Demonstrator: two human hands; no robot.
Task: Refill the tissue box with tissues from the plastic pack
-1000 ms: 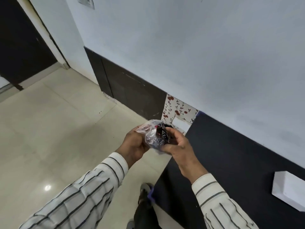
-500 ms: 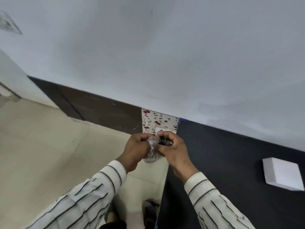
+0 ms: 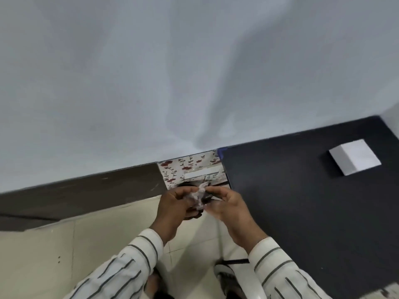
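Gripping a crumpled clear plastic pack between them, the left hand and right hand meet at chest level, both pinched shut on the film, striped sleeves angling in from below. What remains inside the wrapper cannot be made out. Just beyond the knuckles, against the wall, sits the white tissue box with red flower print, its slot running left to right, roughly equally near to both hands. A stack of white tissues lies well apart on the black worktop, nearer the right hand.
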